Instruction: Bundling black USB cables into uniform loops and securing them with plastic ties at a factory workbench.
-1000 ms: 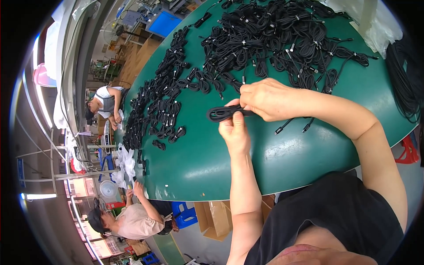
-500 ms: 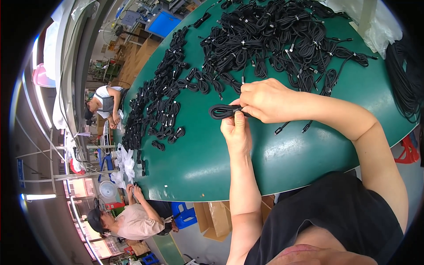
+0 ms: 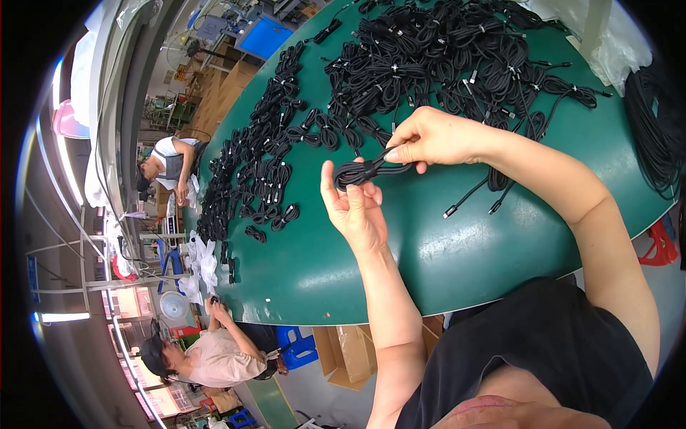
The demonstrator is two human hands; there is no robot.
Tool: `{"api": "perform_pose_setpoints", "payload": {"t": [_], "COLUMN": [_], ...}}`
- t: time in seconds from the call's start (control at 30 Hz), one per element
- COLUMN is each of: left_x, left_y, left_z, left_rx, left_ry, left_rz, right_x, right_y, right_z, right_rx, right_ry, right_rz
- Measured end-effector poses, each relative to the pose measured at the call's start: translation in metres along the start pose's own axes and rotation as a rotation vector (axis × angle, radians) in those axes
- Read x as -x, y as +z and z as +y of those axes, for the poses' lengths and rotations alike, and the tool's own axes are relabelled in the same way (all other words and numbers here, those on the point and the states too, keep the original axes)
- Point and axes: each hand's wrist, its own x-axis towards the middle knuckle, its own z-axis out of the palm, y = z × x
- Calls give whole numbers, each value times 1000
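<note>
A coiled black cable, bundled with a dark band round its middle, is held above the green table in front of me. My left hand holds the loop end from below between thumb and fingers, its index finger stretched up beside the loops. My right hand pinches the other end of the bundle beyond the band. Its lower fingers curl partly behind the cable. Two cable ends with metal plugs lie on the table below the right wrist.
A big heap of coiled black cables covers the far side of the green table. More bundles spread along its left. A large black cable coil and clear plastic bags are at the right. Two people work at the left edge.
My left hand has shifted left and its index finger has straightened. My right hand has drawn back right and loosened from around the bundle's middle, uncovering the band.
</note>
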Motion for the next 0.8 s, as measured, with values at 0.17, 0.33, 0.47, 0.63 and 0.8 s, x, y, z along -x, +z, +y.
{"api": "perform_pose_setpoints", "payload": {"t": [0.17,0.33,0.47,0.63,0.8], "left_x": [0,-8,-24,-19,-10], "left_y": [-6,-22,-50,-54,-32], "left_z": [4,2,13,-5,-11], "left_rx": [-20,-193,239,239,-98], "left_ry": [-53,-266,135,-154,-265], "left_rz": [-46,42,359,402,187], "right_x": [-10,-23,-22,-27,-27], "right_y": [-15,-12,-3,21,20], "right_z": [18,40,50,78,70], "right_rx": [-82,467,753,1075,1096], "right_ry": [111,59,-223,-435,-343], "right_rz": [-157,-5,172,147,68]}}
